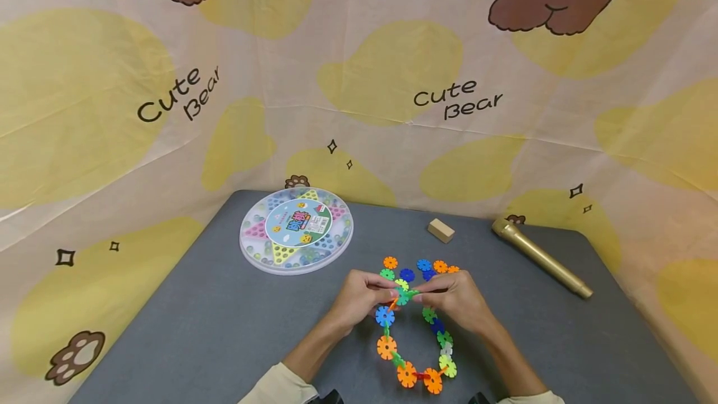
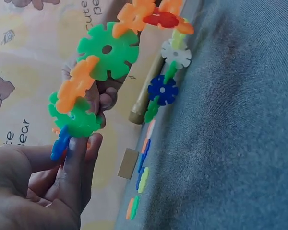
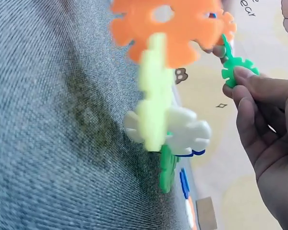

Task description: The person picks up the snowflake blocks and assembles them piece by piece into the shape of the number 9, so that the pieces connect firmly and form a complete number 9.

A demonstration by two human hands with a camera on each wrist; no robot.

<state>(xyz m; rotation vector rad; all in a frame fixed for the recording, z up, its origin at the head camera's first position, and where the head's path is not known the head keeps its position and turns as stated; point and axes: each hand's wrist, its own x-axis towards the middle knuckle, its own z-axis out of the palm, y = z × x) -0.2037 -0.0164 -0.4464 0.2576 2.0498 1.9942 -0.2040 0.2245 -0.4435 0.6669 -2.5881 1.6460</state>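
A chain of slotted plastic snowflake discs (image 1: 406, 375), in orange, green, blue, red, white and yellow-green, loops between the hands and toward the person. My left hand (image 1: 356, 300) pinches its upper left end, near a blue disc (image 2: 61, 142) and a green disc (image 2: 74, 117). From the other side, my right hand (image 1: 457, 304) pinches a green disc (image 3: 237, 72) between thumb and fingers. A second green disc (image 3: 227, 46), seen edge-on, meets it on the side toward the left hand. Whether those two are fully slotted together I cannot tell. The chain's right side runs below the right hand.
Loose discs, among them an orange one (image 1: 390, 262) and a blue one (image 1: 424, 265), lie just beyond the hands. A round marble board game (image 1: 297, 229) is at the back left. A wooden block (image 1: 440, 230) and a gold microphone-shaped stick (image 1: 541, 257) lie back right on the grey table (image 1: 224, 329).
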